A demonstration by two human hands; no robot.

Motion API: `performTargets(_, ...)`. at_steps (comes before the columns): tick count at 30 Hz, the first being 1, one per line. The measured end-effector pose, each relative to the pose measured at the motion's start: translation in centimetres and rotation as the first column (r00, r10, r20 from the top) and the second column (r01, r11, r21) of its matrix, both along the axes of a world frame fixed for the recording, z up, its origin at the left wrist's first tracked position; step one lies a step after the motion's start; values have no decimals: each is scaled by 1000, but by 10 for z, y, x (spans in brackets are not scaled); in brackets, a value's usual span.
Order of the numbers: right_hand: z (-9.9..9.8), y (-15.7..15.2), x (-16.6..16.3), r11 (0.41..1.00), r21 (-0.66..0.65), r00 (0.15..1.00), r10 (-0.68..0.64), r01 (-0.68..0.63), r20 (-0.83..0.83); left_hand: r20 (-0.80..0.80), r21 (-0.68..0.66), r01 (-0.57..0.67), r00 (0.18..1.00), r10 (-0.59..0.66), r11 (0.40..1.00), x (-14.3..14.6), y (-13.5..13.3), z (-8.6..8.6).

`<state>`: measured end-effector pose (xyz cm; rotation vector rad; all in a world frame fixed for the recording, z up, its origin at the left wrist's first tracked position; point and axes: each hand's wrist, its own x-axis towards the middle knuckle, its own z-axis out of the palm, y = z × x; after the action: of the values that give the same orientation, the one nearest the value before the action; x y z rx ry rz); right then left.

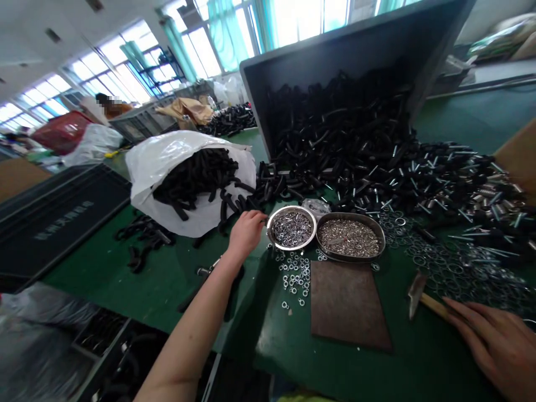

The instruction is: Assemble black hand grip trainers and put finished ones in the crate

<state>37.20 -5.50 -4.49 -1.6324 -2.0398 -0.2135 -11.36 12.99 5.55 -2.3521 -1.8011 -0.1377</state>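
Note:
My left hand (247,233) is stretched forward to the left side of a round metal bowl (273,243) full of small shiny metal parts. Its fingers are closed near the rim; what they hold, if anything, is too small to make out. At the lower right, my right hand (494,338) grips the wooden handle of a hammer (427,303), whose head hangs just above or on the green table. Between the hands lies a square brown metal plate (349,304). Several small eye-shaped rings (293,279) are scattered left of the plate.
An oval metal tin (349,258) of tiny rivet-like pieces adjoins the bowl. Behind, a tipped grey crate (255,106) spills black handles (335,145). A white sack (159,151) of black tubes lies left. Wire rings (439,268) cover the right side.

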Motion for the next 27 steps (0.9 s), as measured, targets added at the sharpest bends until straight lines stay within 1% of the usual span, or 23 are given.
performTargets(2, 13, 12, -12, 998, -26, 997, 59, -58, 49, -18, -28, 89, 996, -89, 996, 33, 55, -7)
performTargets(4, 24, 23, -23, 997, -48, 997, 65, -63, 50, -29, -51, 149, 988, -151, 988, 61, 102, -16)
performTargets(6, 34, 35, -31, 996, -79, 998, 55, -53, 31, -38, -70, 182, 982, -185, 981, 81, 137, -24)
performTargets(8, 41, 49, -32, 995, -101, 1000, 27, -26, 10, -44, -80, 192, 980, -196, 978, 95, 158, -31)
performTargets(11, 50, 78, -16, 991, -118, 998, -58, 58, 5, -41, -73, 195, 979, -199, 978, 104, 171, -36)
performTargets(13, 52, 102, 5, 979, -139, 989, -144, 146, 27, -25, -51, 192, 981, -194, 980, 105, 170, -34)
performTargets(15, 53, 128, 30, 954, -159, 967, -249, 253, 48, -8, -16, 167, 986, -167, 986, 102, 165, -31)
performTargets(17, 52, 155, 50, 930, -159, 943, -328, 332, 53, 53, 34, 70, 996, -72, 997, 96, 158, -25)
performTargets(18, 51, 168, 57, 920, -155, 933, -356, 360, 52, 135, 54, -2, 991, -6, 999, 92, 153, -22)
performTargets(19, 50, 181, 61, 913, -150, 925, -377, 380, 50, 258, 57, -72, 965, 55, 996, 89, 147, -20)
performTargets(20, 49, 193, 64, 905, -146, 917, -396, 399, 47, 416, 36, -126, 904, 100, 991, 85, 138, -17)
performTargets(21, 49, 204, 65, 897, -139, 908, -417, 419, 45, 592, -5, -149, 796, 123, 989, 82, 128, -15)
performTargets(22, 48, 214, 65, 887, -130, 897, -441, 442, 42, 749, -55, -135, 650, 130, 989, 79, 116, -13)
performTargets(23, 48, 223, 65, 875, -119, 882, -469, 470, 39, 863, -102, -90, 487, 133, 991, 75, 102, -11)
performTargets(24, 48, 230, 67, 858, -107, 864, -502, 502, 35, 935, -141, -44, 322, 148, 989, 72, 87, -9)
performTargets(25, 49, 236, 70, 838, -96, 843, -537, 537, 31, 964, -190, -6, 190, 187, 982, 68, 71, -6)
performTargets(27, 52, 246, 81, 791, -90, 796, -605, 605, 25, 959, -282, 41, -2, 283, 958, 58, 38, -3)
